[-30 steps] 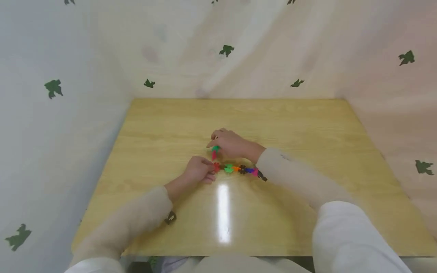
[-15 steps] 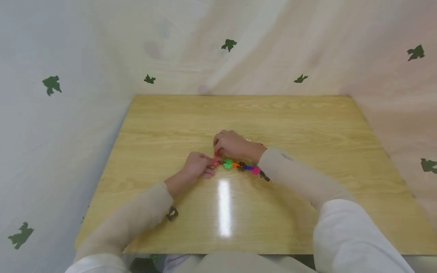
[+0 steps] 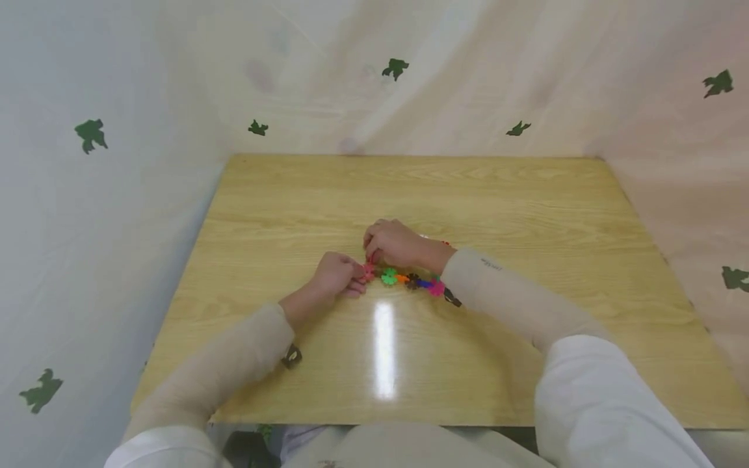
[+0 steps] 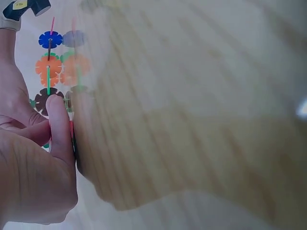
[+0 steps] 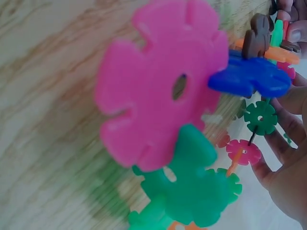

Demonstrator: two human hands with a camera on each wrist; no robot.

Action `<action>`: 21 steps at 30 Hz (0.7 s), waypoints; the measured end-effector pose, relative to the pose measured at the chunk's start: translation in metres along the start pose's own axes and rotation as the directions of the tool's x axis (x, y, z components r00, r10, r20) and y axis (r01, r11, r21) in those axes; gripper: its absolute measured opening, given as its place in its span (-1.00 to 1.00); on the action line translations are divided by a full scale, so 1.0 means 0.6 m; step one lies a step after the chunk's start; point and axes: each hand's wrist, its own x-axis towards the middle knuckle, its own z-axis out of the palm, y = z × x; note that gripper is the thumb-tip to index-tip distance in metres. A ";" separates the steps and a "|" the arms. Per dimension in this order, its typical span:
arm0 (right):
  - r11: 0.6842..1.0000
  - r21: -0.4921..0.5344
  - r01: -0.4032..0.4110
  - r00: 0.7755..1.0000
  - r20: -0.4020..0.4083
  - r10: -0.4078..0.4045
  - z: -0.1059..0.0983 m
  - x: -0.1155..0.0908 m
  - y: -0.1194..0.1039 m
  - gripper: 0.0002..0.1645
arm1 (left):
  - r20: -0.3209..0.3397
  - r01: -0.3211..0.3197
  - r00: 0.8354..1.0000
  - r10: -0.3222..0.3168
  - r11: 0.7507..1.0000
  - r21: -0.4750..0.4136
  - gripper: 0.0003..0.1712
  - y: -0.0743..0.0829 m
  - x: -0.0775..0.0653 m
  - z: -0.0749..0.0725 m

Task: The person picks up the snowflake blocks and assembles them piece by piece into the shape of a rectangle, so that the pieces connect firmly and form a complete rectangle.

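A chain of notched plastic snowflake discs runs across the table's middle. In the head view, my left hand [image 3: 336, 274] pinches the pinkish-red disc [image 3: 368, 272] at the chain's left end. Right of it come a green disc [image 3: 389, 276], a brown disc [image 3: 413, 281] and a pink disc [image 3: 436, 287]. Just above, my right hand [image 3: 398, 243] grips a red disc close against that end, mostly hidden by its fingers. From the right wrist, a large pink disc [image 5: 153, 81], a blue disc [image 5: 264, 79] and a green disc [image 5: 192, 187] show near the hand.
The wooden table [image 3: 497, 201] has a patterned cloth [image 3: 328, 84] behind it and at both sides. A dark device [image 3: 291, 356] sits at my left cuff. Red and white bits show behind my right wrist. The table's front edge lies close to my body.
My right hand has come down slightly with its red disc, closing the gap to the disc in my left hand. The green disc it showed earlier is now hidden. The left hand keeps its grip.
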 end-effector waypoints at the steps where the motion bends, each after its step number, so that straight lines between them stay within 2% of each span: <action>1: 1.000 -0.005 0.003 1.000 -0.006 -0.003 -0.001 0.000 0.000 -0.91 | 0.000 -0.004 1.000 0.004 1.000 0.004 -0.84 0.002 0.000 0.000; 10: 1.000 0.012 0.013 0.999 -0.036 -0.013 -0.009 -0.004 -0.003 -0.91 | -0.002 -0.016 1.000 0.016 1.000 -0.004 -0.85 0.013 0.006 0.005; 15: 1.000 -0.003 -0.015 1.000 0.003 0.015 -0.008 -0.010 -0.002 -0.84 | -0.001 -0.024 1.000 0.024 0.999 0.024 -0.84 0.011 0.004 0.007; 18: 0.998 0.024 -0.064 0.998 0.011 0.064 -0.012 -0.015 0.001 -0.66 | 0.011 -0.029 1.000 0.029 0.997 0.066 -0.82 0.007 0.002 0.005; 21: 0.978 0.114 -0.172 0.984 -0.026 0.176 -0.021 -0.022 0.009 -0.47 | 0.022 -0.055 0.998 0.053 0.991 0.125 -0.71 0.008 -0.004 -0.001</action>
